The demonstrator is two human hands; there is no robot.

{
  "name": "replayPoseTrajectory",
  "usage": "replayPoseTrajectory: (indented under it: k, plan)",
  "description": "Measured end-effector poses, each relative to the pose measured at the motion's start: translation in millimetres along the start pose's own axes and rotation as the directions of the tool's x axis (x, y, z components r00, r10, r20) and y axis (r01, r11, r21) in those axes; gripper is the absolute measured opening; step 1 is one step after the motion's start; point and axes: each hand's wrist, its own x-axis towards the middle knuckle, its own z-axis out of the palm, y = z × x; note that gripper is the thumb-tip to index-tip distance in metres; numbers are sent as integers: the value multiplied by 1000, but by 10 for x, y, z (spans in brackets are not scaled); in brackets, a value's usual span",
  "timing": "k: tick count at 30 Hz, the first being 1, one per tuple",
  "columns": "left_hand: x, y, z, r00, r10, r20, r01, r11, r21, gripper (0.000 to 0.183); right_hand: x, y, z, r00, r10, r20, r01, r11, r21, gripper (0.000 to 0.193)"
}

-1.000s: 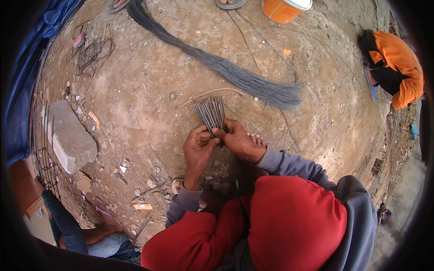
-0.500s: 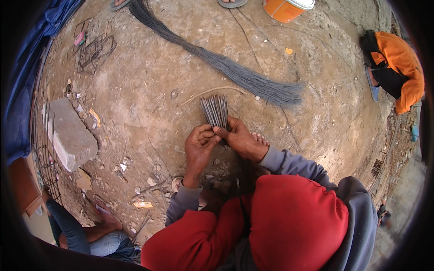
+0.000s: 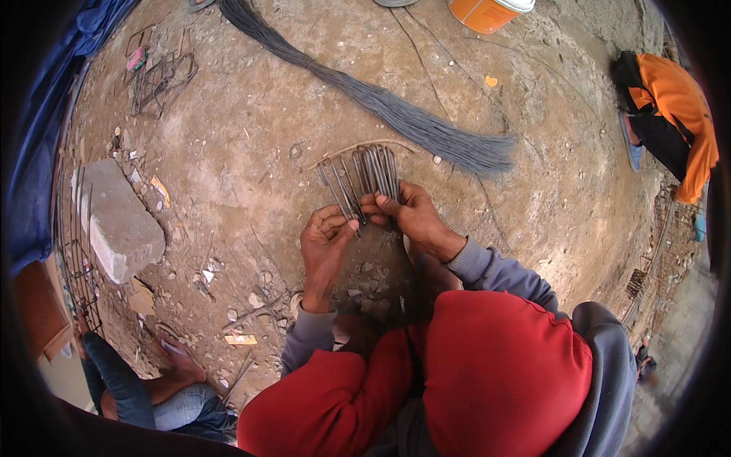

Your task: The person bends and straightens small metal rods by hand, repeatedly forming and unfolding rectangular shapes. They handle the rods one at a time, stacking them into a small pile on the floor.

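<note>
Near the middle of the view, my right hand is closed around the lower part of a bundle of dark rebar stirrups, thin steel bars bent over at their far ends. My left hand pinches the lower end of a narrow stirrup between thumb and fingers. This piece leans to the left, and a gap shows between it and the bundle. Both hands are above the bare ground, in front of my knees. My right fingers partly hide the bundle's near ends.
A long sheaf of grey tie wire lies beyond my hands. To the left are a concrete block and tangled wire frames. An orange bucket stands far off. One person in orange crouches right; another person's leg shows lower left.
My left hand has drawn left, parting a stirrup from the bundle. My right hand has shifted slightly right with the rest, which now fans out more.
</note>
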Motion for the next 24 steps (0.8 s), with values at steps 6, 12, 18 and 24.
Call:
replayPoseTrajectory:
  k: [6,12,18,24]
  plan:
    - [-7,41,-7,1000,-5,-7,4,999,-40,34,30,-110,-161,991,-131,-21,130,991,-41,17]
    - [22,-13,-15,1000,-10,25,11,999,-45,34,26,-81,-105,987,-154,-44,150,984,-95,14]
    - [63,-57,104,997,-8,81,8,1000,0,36,73,236,43,960,-277,-35,184,721,-668,29]
    - [32,5,117,996,-16,85,11,998,57,38,160,405,34,937,-341,-70,278,855,-438,27]
